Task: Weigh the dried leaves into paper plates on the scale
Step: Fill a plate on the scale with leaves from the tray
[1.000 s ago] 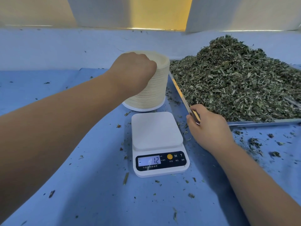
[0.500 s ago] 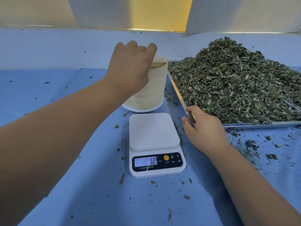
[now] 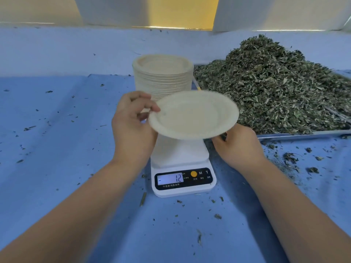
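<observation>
- The left hand (image 3: 133, 126) is pinching one paper plate (image 3: 193, 114) by its left rim, thumb on top and fingers underneath.
- The plate is hanging in the air right over the white top of the scale (image 3: 178, 152), not touching it and tipping a little.
- So the way to go is looking like straight down, and the plate probably needs to be lying flat first.
- The left hand is the one doing this job, as it is already holding the plate.
- The right hand (image 3: 239, 147) is curling its fingers round the near corner of the metal tray (image 3: 303, 132), just beside the scale's right side. The plate is hiding part of those fingers.
- The stack of plates (image 3: 163, 76) is standing just behind the scale, and the plate's far rim is showing in front of it.
- The dried leaves (image 3: 275, 88) are lying in a big heap on the tray, to the right of the plate.
- The screen (image 3: 171, 178) is showing minus 12.
- More open room is lying to the left, over the blue cloth (image 3: 57, 130), than to the right.
</observation>
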A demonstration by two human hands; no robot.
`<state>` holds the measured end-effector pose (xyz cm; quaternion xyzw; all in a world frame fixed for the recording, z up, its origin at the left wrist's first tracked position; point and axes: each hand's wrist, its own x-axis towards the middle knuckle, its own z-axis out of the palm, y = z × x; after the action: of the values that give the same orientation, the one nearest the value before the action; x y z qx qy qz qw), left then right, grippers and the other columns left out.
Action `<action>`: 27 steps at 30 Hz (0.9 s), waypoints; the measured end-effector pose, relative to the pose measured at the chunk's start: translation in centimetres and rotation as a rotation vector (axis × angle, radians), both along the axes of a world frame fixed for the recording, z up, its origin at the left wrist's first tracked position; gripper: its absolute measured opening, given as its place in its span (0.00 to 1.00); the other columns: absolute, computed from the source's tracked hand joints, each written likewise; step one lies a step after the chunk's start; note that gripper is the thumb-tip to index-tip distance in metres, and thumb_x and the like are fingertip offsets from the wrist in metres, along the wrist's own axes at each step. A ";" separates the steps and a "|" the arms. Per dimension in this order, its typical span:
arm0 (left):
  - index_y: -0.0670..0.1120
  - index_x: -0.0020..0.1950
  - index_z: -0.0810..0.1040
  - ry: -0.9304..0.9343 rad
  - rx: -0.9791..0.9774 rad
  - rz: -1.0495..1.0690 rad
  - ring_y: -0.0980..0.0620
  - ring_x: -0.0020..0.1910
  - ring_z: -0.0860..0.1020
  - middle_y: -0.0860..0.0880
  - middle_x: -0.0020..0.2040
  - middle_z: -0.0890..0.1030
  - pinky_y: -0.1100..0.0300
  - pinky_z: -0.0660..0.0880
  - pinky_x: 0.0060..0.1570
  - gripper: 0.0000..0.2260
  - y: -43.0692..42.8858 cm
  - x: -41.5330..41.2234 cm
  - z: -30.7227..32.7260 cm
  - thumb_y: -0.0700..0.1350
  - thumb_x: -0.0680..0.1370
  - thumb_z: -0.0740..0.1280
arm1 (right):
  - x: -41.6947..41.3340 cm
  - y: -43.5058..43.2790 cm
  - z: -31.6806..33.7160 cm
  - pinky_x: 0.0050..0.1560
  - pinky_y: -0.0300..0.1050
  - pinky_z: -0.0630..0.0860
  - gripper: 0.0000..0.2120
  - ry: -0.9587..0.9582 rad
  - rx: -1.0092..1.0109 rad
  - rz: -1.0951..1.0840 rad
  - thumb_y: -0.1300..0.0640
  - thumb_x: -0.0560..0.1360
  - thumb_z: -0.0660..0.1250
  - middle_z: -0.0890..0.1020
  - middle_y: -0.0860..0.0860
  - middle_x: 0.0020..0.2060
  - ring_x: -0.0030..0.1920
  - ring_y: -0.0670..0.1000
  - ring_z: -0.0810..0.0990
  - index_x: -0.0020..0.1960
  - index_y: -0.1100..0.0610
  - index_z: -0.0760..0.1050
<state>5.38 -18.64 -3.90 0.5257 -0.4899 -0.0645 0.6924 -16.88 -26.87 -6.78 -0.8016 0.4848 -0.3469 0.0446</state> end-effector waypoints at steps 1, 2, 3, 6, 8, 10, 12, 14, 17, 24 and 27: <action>0.56 0.40 0.81 0.016 0.037 0.006 0.58 0.54 0.79 0.55 0.54 0.77 0.68 0.75 0.49 0.16 0.6 0.4 -0.8 0.33 0.70 0.71 | 0.0 0.0 -0.1 0.40 0.45 0.62 0.09 0.020 0.020 0.008 0.54 0.76 0.65 0.68 0.41 0.27 0.26 0.45 0.67 0.41 0.45 0.67; 0.56 0.40 0.82 0.029 0.073 0.023 0.62 0.53 0.78 0.55 0.54 0.77 0.70 0.75 0.49 0.18 1.0 0.9 -1.5 0.31 0.71 0.72 | 0.0 0.0 0.0 0.41 0.47 0.65 0.02 0.068 0.034 0.021 0.52 0.77 0.64 0.71 0.41 0.31 0.29 0.49 0.70 0.49 0.48 0.72; 0.55 0.40 0.82 0.042 0.104 0.043 0.65 0.52 0.78 0.55 0.54 0.77 0.71 0.74 0.49 0.19 1.3 1.2 -2.0 0.29 0.72 0.72 | 0.0 -0.3 -0.1 0.43 0.49 0.67 0.09 0.091 0.041 0.003 0.50 0.78 0.64 0.73 0.43 0.35 0.32 0.52 0.71 0.57 0.51 0.74; 0.53 0.41 0.83 0.070 0.145 0.075 0.68 0.50 0.78 0.52 0.54 0.78 0.74 0.73 0.48 0.20 1.9 1.7 -3.1 0.26 0.72 0.71 | -0.1 -0.3 -0.1 0.48 0.51 0.71 0.15 0.108 0.047 -0.011 0.49 0.80 0.64 0.77 0.48 0.41 0.36 0.54 0.73 0.65 0.53 0.73; 0.51 0.41 0.83 0.090 0.161 0.068 0.69 0.51 0.77 0.49 0.55 0.78 0.75 0.73 0.49 0.19 2.0 1.7 -3.5 0.26 0.72 0.71 | -0.3 -0.2 -0.2 0.49 0.52 0.71 0.15 0.096 0.049 -0.002 0.50 0.81 0.64 0.76 0.47 0.41 0.38 0.55 0.75 0.66 0.52 0.73; 0.50 0.42 0.84 0.082 0.171 0.064 0.70 0.51 0.77 0.48 0.56 0.78 0.75 0.73 0.50 0.17 1.8 1.9 -3.8 0.26 0.72 0.71 | -0.4 -0.4 -0.4 0.48 0.50 0.70 0.15 0.120 0.040 -0.013 0.50 0.81 0.64 0.76 0.46 0.40 0.38 0.57 0.77 0.66 0.53 0.73; 0.50 0.43 0.84 0.069 0.182 0.058 0.69 0.51 0.78 0.48 0.56 0.79 0.75 0.73 0.51 0.17 1.6 2.1 -4.1 0.26 0.72 0.71 | -0.4 -0.7 -0.6 0.46 0.48 0.69 0.15 0.135 0.028 -0.027 0.50 0.81 0.64 0.76 0.46 0.39 0.39 0.58 0.78 0.66 0.53 0.73; 0.51 0.43 0.84 0.065 0.187 0.028 0.68 0.52 0.79 0.48 0.57 0.80 0.74 0.74 0.52 0.18 1.5 2.4 -4.3 0.26 0.72 0.71 | -0.4 -0.7 -0.7 0.43 0.48 0.68 0.14 0.161 0.006 -0.037 0.49 0.80 0.64 0.76 0.46 0.38 0.38 0.58 0.78 0.64 0.53 0.73; 0.53 0.49 0.85 0.069 0.215 -0.051 0.62 0.55 0.81 0.50 0.56 0.82 0.69 0.76 0.56 0.19 1.4 2.9 -5.0 0.28 0.74 0.72 | -0.3 -0.9 -0.8 0.40 0.47 0.67 0.13 0.179 -0.031 -0.048 0.49 0.80 0.64 0.77 0.48 0.36 0.35 0.57 0.78 0.61 0.54 0.74; 0.54 0.59 0.80 0.302 0.352 -0.097 0.58 0.59 0.83 0.56 0.59 0.81 0.64 0.79 0.61 0.30 1.2 4.8 -5.9 0.21 0.74 0.58 | -0.3 -1.1 -1.0 0.38 0.45 0.67 0.13 0.155 -0.037 -0.047 0.48 0.79 0.64 0.77 0.45 0.36 0.34 0.55 0.78 0.62 0.52 0.73; 0.50 0.56 0.81 0.474 0.338 -0.076 0.57 0.57 0.84 0.51 0.59 0.83 0.60 0.79 0.61 0.20 1.1 4.9 -5.5 0.27 0.79 0.60 | -0.3 -1.2 -1.1 0.38 0.46 0.68 0.14 0.168 -0.041 -0.049 0.47 0.80 0.63 0.78 0.47 0.37 0.34 0.55 0.77 0.62 0.51 0.73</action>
<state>10.28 -17.53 -9.40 0.5852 -0.3161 -0.2920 0.6872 -17.20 -28.05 -7.92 -0.8166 0.4989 -0.2894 -0.0212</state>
